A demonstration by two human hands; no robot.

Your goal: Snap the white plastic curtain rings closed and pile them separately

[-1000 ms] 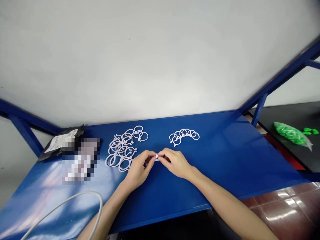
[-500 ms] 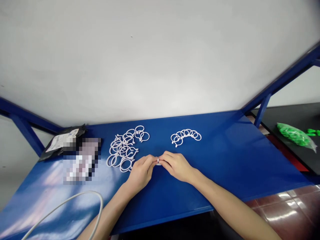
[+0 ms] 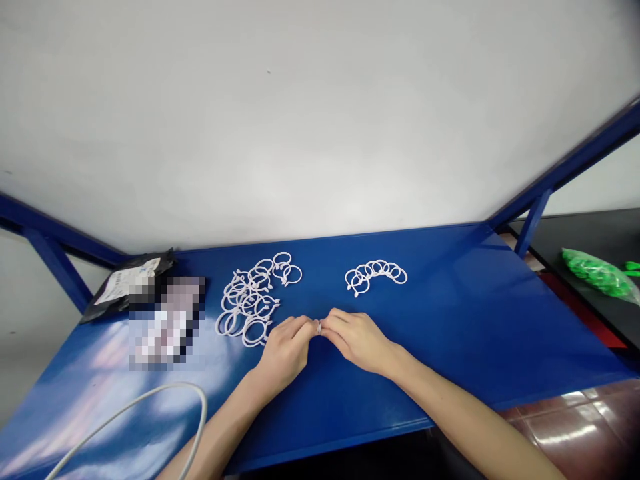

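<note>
Fingertips nearly meeting, I am clamping a white piece (image 3: 319,327), mostly hidden, between left hand (image 3: 285,347) and right hand (image 3: 357,339), over the middle of the table (image 3: 370,400); whether it is touching the tabletop, I am not managing to tell. One ring heap (image 3: 249,299) is lying to the left, an overlapping ring row (image 3: 382,272) to the far right, and a parcel (image 3: 123,283) at far left.

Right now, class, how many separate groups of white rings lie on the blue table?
2: a jumbled heap beside the left hand, and a curved row farther right. The left hand may hide part of the heap.
</note>
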